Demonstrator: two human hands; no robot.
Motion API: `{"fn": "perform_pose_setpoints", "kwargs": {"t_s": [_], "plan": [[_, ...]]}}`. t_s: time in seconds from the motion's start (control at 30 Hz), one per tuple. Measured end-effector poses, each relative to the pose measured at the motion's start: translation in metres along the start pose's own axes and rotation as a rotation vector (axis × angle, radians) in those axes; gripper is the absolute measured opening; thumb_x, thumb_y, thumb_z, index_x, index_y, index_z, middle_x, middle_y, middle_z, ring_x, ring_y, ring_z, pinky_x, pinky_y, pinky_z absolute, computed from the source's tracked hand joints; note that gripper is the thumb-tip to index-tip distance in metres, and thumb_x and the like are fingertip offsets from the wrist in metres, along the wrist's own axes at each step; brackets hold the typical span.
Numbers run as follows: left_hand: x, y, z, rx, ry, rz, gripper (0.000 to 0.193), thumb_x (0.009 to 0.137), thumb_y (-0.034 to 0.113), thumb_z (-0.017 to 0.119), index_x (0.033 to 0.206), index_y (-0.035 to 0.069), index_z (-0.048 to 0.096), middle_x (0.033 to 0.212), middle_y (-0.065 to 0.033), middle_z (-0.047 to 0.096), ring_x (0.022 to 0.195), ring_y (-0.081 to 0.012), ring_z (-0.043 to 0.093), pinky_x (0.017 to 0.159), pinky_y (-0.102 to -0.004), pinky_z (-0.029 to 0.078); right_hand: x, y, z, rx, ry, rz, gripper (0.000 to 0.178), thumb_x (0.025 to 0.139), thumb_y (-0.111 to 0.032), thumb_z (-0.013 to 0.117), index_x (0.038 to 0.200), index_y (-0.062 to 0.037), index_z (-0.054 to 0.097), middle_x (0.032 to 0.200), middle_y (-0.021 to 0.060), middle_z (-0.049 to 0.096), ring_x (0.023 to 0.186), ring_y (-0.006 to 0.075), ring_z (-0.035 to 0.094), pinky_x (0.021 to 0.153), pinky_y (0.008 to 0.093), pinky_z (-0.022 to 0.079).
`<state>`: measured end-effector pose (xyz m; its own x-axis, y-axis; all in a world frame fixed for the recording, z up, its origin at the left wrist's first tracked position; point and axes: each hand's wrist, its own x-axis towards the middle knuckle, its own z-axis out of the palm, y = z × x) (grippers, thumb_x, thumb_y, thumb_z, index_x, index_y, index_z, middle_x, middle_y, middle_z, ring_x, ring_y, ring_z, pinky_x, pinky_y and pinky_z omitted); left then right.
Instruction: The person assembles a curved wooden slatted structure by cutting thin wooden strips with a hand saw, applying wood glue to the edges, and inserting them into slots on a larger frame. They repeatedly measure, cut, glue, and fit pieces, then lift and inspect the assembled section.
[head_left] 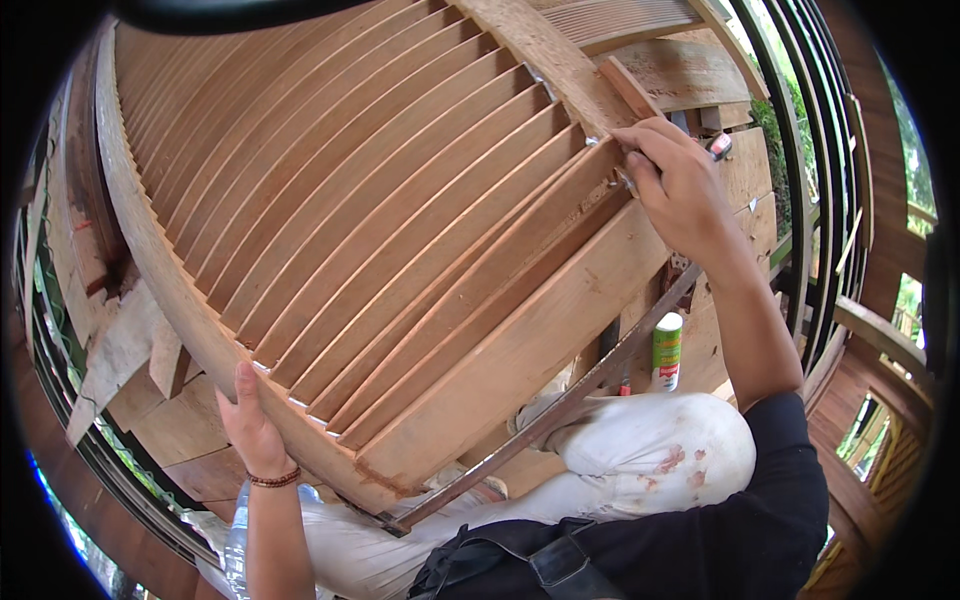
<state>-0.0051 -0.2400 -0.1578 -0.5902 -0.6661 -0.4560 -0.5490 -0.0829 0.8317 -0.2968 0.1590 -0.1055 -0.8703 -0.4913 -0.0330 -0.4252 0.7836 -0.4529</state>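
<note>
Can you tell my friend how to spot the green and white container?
Find the big slatted wooden frame, then the person's white trouser knee to its lower right. Just above that knee in the picture stands an upright container. Unlike the brown boards around it, it's green with a white top.

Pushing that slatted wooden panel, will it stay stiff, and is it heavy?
The slatted wooden panel should move fairly stiffly, since broad rails frame its slats. It is probably heavy, given so many slats and the wide end board. The slats look thin edge-on, so each alone may flex or crack more readily.
</note>
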Motion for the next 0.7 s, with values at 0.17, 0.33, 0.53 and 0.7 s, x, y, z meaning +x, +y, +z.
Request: {"fn": "perform_pose_setpoints", "kwargs": {"t_s": [0.17, 0.33, 0.53, 0.7], "plan": [[0.006, -0.01, -0.008, -0.071, -0.024, -0.055, 0.045, 0.102, 0.04, 0.064, 0.125, 0.002, 0.056, 0.101, -0.0041, 0.058, 0.087, -0.0136, 0.057, 0.078, -0.0289, 0.046, 0.003, 0.007, 0.013, 0.034, 0.019, 0.045, 0.02, 0.086, -0.004, 0.053, 0.098, 0.0037, 0.067, 0.103, 0.0196, 0.066, 0.1, 0.0401, 0.062, 0.088, 0.046, 0.05], [0.011, -0.013, 0.0, -0.034, -0.011, 0.037, 0.042, 0.101, 0.044, 0.064, 0.117, 0.006, 0.056, 0.078, -0.0035, 0.055, 0.058, -0.0143, 0.059, 0.049, -0.0285, 0.049, 0.004, 0.012, 0.017, -0.012, 0.009, 0.049, 0.022, 0.086, -0.007, 0.054, 0.099, 0.0025, 0.068, 0.101, 0.0188, 0.067, 0.1, 0.0402, 0.062, 0.089, 0.0468, 0.05], [0.004, -0.004, 0.004, 0.034, 0.055, 0.13, 0.065, 0.098, 0.039, 0.07, 0.139, -0.006, 0.047, 0.13, -0.0166, 0.056, 0.12, -0.0239, 0.053, 0.106, -0.0355, 0.041, -0.051, -0.004, 0.006, 0.117, 0.417, 0.059, 0.018, 0.093, -0.007, 0.058, 0.103, 0.0014, 0.07, 0.098, 0.0177, 0.069, 0.092, 0.0367, 0.067, 0.082, 0.0422, 0.053], [-0.013, 0.031, 0.023, 0.765, 0.252, 0.794, 0.075, 0.093, 0.032, 0.074, 0.147, -0.007, 0.039, 0.147, -0.026, 0.044, 0.136, -0.0401, 0.043, 0.116, -0.0477, 0.034, -0.198, 0.027, 0.012, 0.201, 0.644, 0.545, 0.015, 0.094, -0.012, 0.065, 0.1, 0.0012, 0.07, 0.095, 0.0168, 0.072, 0.088, 0.0339, 0.069, 0.078, 0.0396, 0.054]]}}
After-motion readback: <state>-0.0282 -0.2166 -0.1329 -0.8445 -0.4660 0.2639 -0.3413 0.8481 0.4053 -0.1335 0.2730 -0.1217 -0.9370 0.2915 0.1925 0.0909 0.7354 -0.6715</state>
